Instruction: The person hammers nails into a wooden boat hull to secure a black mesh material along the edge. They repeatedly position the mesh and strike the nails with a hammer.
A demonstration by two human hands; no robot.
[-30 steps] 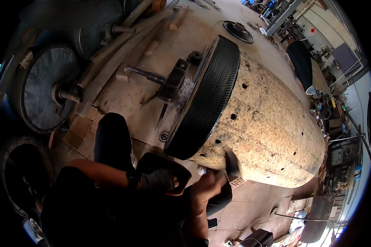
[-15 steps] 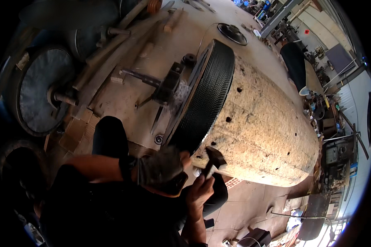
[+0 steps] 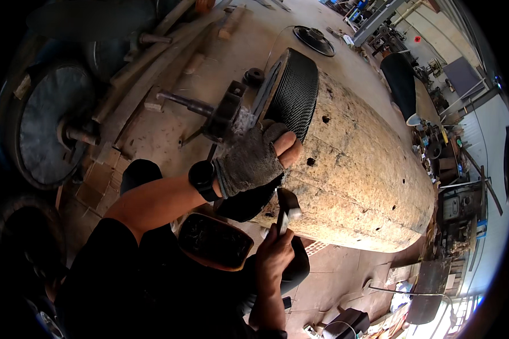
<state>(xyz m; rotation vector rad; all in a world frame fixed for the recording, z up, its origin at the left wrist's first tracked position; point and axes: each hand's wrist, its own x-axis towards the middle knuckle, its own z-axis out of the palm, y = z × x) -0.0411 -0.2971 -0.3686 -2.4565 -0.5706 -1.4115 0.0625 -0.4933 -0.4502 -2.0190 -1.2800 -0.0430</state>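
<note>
A large wooden drum, pale and dotted with dark holes, lies on its side before me. Around its left end runs a black ribbed band with tiny teeth. My left hand, in a worn grey glove with bare fingertips, is closed against this band near the drum's edge; anything pinched in it is hidden. In my right hand is a hammer, gripped by its handle. Its head is just below the left hand, close to the wood. An open box of small dark pieces, perhaps nails, sits by my lap.
A shaft in a dark metal block sticks out of the drum's left end. Long timber bars and a round metal-ended drum lie at the left. A black disc rests on the floor beyond. Shelves with clutter line the right.
My left hand has risen from beside the box to the black band, uncovering the box. The hammer head has shifted slightly down and left; the right hand stays near the same place.
</note>
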